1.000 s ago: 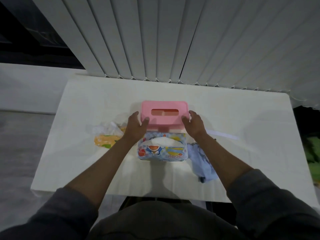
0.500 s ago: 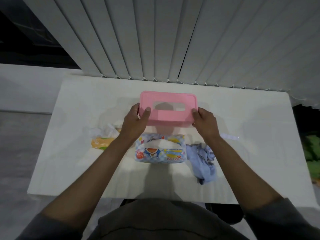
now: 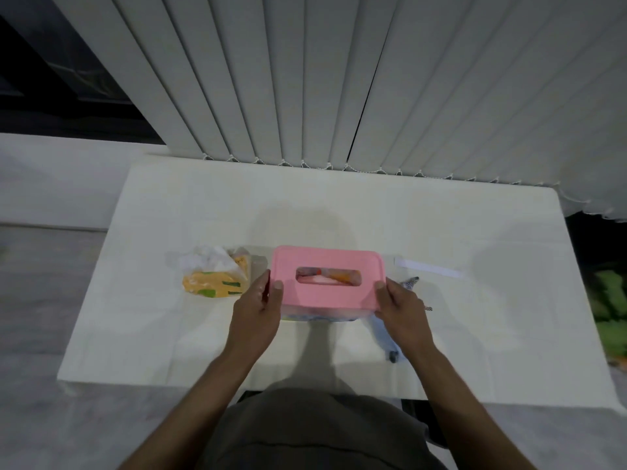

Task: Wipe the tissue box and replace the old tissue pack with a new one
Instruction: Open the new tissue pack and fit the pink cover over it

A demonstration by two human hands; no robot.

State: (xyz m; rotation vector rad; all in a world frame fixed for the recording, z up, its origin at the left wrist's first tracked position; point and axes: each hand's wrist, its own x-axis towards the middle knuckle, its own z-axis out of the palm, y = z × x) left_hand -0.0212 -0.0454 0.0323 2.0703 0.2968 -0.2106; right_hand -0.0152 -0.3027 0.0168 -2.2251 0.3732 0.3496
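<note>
The pink tissue box with a rounded slot in its top is held over the new blue printed tissue pack, which shows only as a strip under the box's near edge and through the slot. My left hand grips the box's left end and my right hand grips its right end. The old yellow-orange tissue pack, crumpled with white tissue sticking out, lies on the white table to the left of the box.
A blue cloth lies on the table just right of the box, partly under my right wrist. A white paper strip lies further right. Vertical blinds hang behind the table's far edge. Something green sits beyond the right edge.
Both hands lifted the pink box from behind the new pack, brought it toward me and lowered it over the pack, which now is almost fully covered.
</note>
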